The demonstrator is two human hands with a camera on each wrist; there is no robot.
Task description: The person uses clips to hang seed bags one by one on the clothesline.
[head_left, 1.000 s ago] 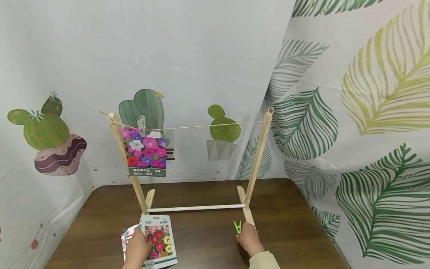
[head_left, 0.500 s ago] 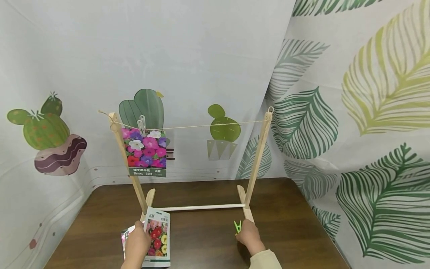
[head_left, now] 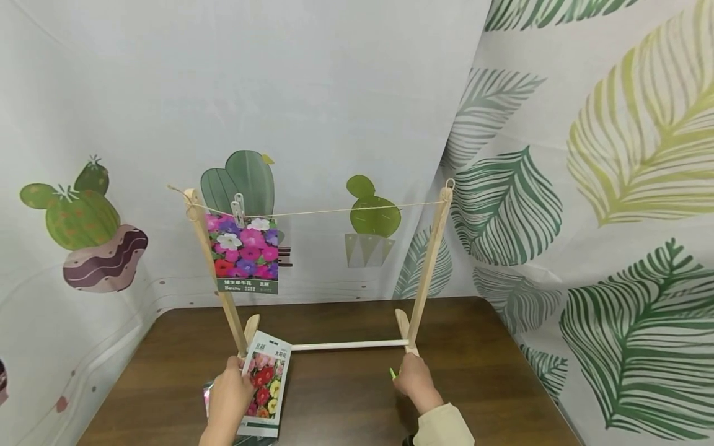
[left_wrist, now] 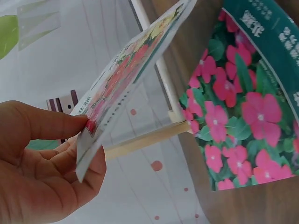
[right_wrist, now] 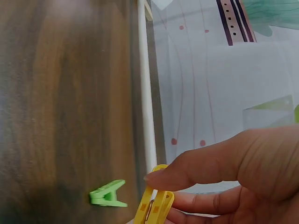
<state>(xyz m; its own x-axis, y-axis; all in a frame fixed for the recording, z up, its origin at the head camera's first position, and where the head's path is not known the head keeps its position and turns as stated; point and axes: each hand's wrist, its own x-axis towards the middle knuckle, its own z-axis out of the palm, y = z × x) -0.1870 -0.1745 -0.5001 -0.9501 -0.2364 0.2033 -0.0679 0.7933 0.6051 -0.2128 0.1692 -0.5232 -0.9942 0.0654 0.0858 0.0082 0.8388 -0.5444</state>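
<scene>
My left hand [head_left: 230,393] pinches a seed packet [head_left: 264,384] with red and yellow flowers by its left edge, thumb on top. The packet is raised and tilted over the table. Beneath it lies a second seed packet [left_wrist: 243,121] with pink flowers and a dark green band, mostly covered in the head view. Between thumb and fingers, my right hand [head_left: 414,379] holds a yellow clothespin [right_wrist: 156,200], hidden in the head view. A green clothespin [right_wrist: 107,193] lies on the table beside that hand; only its tip shows from the head.
A wooden stand [head_left: 429,266] with a string [head_left: 334,210] strung across its posts stands on the brown table [head_left: 340,396]. Near the left post, a white clothespin [head_left: 238,210] holds a petunia seed packet [head_left: 245,254] on the string. A white rod [head_left: 348,345] joins the posts low down.
My left hand has lifted and tilted the red-and-yellow packet away from the one below. My right hand has moved slightly up and now covers most of the green clothespin in the head view.
</scene>
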